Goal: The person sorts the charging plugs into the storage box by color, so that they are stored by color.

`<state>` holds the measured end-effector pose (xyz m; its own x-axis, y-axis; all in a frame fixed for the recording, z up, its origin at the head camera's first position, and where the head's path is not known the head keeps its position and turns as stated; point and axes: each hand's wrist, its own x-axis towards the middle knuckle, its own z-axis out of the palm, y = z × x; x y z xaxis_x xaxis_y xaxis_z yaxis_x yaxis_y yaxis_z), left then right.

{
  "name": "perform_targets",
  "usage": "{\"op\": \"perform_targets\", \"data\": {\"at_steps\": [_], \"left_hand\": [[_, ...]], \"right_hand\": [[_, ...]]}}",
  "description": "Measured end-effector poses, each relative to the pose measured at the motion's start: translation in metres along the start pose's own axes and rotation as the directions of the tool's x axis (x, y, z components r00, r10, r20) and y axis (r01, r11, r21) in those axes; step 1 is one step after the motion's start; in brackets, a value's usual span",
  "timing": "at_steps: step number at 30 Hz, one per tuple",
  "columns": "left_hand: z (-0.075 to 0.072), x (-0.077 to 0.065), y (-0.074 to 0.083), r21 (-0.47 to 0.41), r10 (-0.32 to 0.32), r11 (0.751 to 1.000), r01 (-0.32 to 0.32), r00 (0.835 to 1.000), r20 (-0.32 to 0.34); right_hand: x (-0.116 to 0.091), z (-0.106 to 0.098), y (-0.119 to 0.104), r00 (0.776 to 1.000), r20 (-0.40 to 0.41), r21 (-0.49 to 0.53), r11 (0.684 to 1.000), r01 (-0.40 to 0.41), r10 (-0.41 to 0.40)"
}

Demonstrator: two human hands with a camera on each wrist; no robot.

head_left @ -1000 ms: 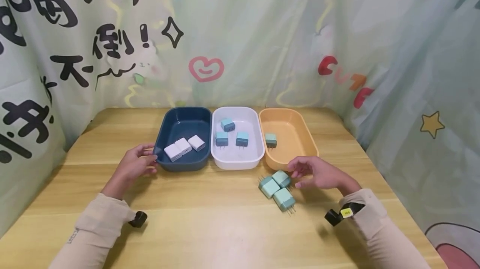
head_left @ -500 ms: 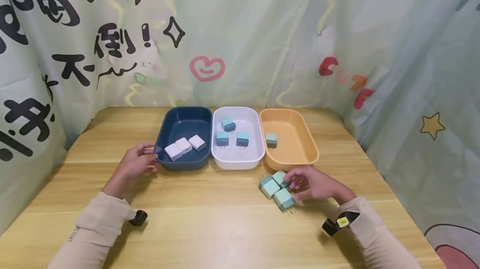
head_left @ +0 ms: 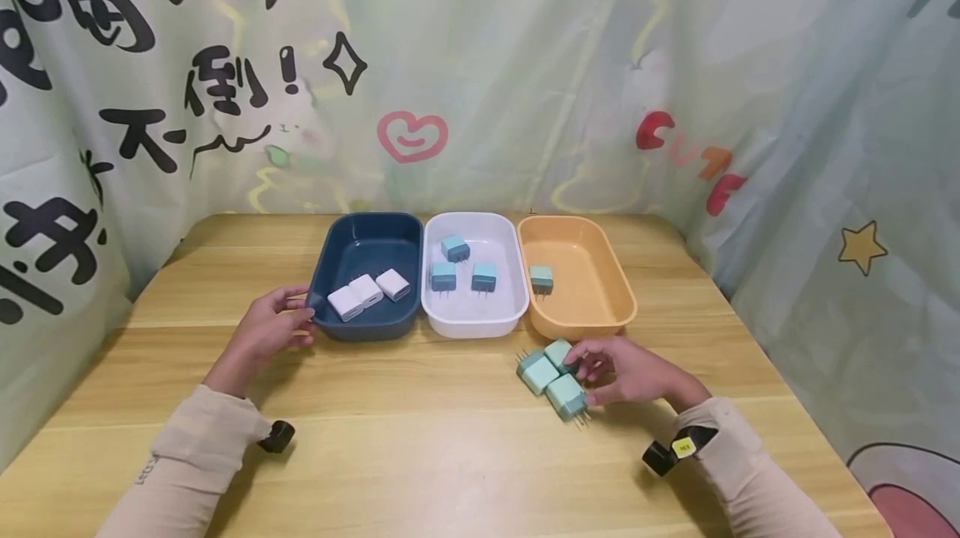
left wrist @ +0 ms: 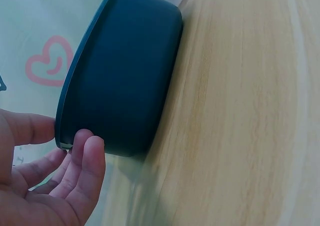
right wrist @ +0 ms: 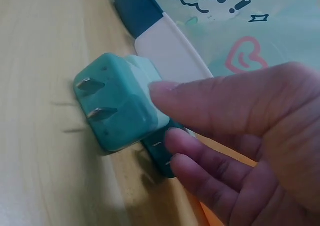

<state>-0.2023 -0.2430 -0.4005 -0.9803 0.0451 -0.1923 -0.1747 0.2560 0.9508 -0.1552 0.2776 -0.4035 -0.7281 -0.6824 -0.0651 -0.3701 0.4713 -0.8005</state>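
Observation:
In the head view my left hand (head_left: 268, 323) is at the front left corner of the dark blue tray (head_left: 375, 330). In the left wrist view its thumb and curled fingers hold the corner of the tray's rim. My right hand (head_left: 626, 370) is at three pale green chargers on the table. Its index finger touches the back charger (head_left: 558, 353), and its thumb lies by the front charger (head_left: 566, 396). A third charger (head_left: 537, 372) lies to their left. In the right wrist view a gap shows between thumb and fingers, with prongs (right wrist: 102, 111) of one charger facing the camera.
Several white chargers (head_left: 366, 291) lie in the dark blue tray. The white tray (head_left: 474, 323) beside it holds blue chargers (head_left: 484, 277). One green charger (head_left: 541, 279) sits in the orange tray (head_left: 592, 259). A printed curtain (head_left: 510, 88) hangs behind the wooden table (head_left: 420, 455).
My right hand has moved a little left and towards the front, from beside the green chargers onto them. The left hand and the trays stay where they were.

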Motion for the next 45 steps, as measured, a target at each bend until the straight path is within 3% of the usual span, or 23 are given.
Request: {"op": "perform_targets", "data": {"at_steps": [10,26,45], "left_hand": [[0.000,0.000,0.000,-0.005,-0.006,1.000,0.006,1.000,0.001],[-0.001,0.000,0.000,0.012,-0.013,1.000,0.013,1.000,-0.001],[0.000,0.000,0.000,0.002,-0.005,1.000,0.005,1.000,0.003]], "right_hand": [[0.001,0.004,-0.003,1.000,0.010,-0.011,1.000,-0.001,0.001],[0.004,0.009,-0.010,1.000,0.008,-0.190,0.982,0.001,0.001],[0.003,0.009,-0.014,0.999,0.042,-0.270,0.963,0.017,-0.006]]}}
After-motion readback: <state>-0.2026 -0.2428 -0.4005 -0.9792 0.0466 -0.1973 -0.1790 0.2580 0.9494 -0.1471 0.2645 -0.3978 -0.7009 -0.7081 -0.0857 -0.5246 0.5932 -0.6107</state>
